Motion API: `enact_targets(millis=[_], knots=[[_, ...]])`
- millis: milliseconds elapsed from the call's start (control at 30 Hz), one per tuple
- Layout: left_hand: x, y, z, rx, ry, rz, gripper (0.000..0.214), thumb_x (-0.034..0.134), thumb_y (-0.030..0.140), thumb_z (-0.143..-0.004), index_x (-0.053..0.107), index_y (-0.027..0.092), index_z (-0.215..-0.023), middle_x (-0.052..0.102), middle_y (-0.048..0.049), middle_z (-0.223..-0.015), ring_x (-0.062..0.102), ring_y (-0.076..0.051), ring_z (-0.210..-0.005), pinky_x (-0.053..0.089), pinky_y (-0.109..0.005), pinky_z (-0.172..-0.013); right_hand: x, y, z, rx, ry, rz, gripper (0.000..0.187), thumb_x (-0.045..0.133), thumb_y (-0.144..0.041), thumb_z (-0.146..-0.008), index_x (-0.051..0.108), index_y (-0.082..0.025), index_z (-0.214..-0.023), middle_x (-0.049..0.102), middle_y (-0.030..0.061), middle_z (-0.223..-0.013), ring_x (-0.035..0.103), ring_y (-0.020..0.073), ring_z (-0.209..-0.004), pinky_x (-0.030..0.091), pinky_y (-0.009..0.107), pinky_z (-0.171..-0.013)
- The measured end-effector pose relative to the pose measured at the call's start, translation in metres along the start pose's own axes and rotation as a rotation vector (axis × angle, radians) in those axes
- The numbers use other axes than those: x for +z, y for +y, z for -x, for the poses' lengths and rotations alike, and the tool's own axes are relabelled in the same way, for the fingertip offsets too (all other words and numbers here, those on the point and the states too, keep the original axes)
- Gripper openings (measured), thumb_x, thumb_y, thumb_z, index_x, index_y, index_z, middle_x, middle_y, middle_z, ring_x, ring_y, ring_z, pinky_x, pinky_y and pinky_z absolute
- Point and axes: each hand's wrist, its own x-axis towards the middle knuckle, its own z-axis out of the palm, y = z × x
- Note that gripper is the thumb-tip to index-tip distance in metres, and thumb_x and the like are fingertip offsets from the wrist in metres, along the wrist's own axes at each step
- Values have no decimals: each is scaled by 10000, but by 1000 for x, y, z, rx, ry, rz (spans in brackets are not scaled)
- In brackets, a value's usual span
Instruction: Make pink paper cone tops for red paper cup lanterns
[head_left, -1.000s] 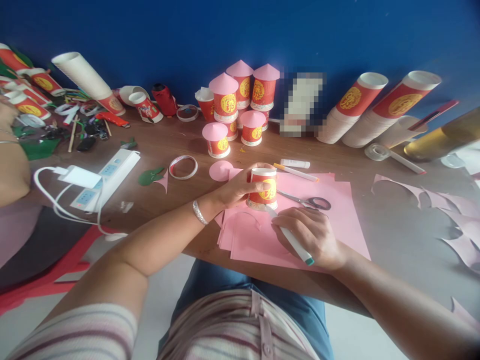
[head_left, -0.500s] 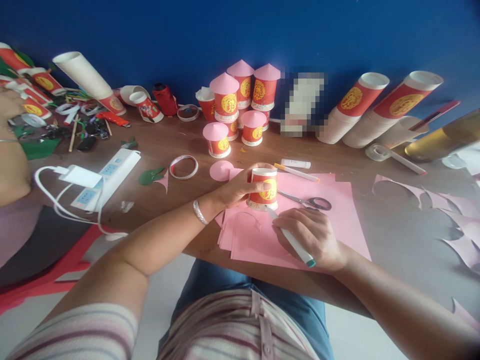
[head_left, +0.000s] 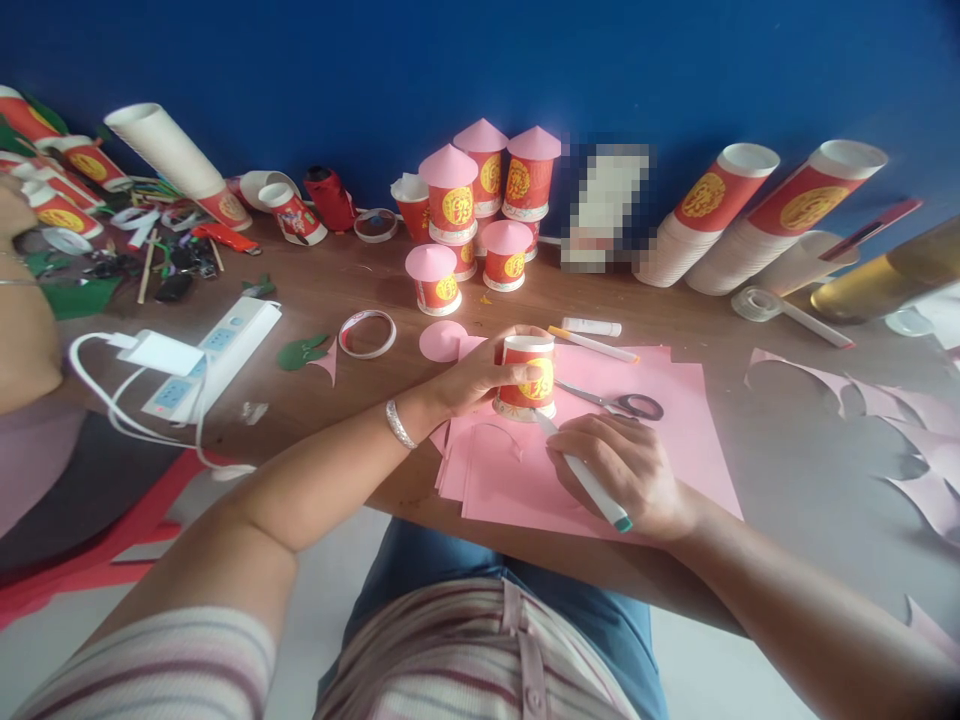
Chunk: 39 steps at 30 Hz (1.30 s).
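Head view: brown wooden table (head_left: 360, 290) set against a deep blue wall (head_left: 375, 60), its top crowded. One stack of pink paper sheets (head_left: 675, 440), lying under both hands at the near edge. One red paper cup (head_left: 527, 375) with a gold emblem, standing on the sheets; the left hand (head_left: 472, 378) is wrapped round its side, thumb across the front, fingers closed on it. The right hand (head_left: 622, 470), just to the near right of the cup, is closed in a writing grip on a white marker (head_left: 592, 485), whose tip meets the paper at the cup's base. Scissors (head_left: 615, 402), just beyond the right hand. Pink disc (head_left: 441, 341) and tape ring (head_left: 366, 333), beyond the left hand. Cups with pink cone lids (head_left: 450, 200), well beyond the held cup by the wall. Power strip (head_left: 217, 355), well left of the left hand.
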Motion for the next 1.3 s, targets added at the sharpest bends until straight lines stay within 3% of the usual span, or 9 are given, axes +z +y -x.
enact_targets(millis=[633, 1300], knots=[[5, 6, 2, -17, 14, 6, 493, 833, 298, -749, 564, 201, -1150, 651, -63, -1027, 646, -187, -921, 525, -313, -768, 5, -3, 2, -24, 63, 16, 234, 603, -24, -872, 606, -187, -1041, 680, 1, -736, 645, 142, -614, 521, 271, -559], [5, 3, 0, -4, 13, 6, 461, 832, 296, -740, 568, 206, -1107, 632, -48, -1015, 618, -178, -915, 516, -323, -782, 4, -2, 0, -17, 2, 13, 190, 574, -28, -911, 600, -182, -1020, 690, 15, -760, 664, 142, -650, 532, 264, -580]])
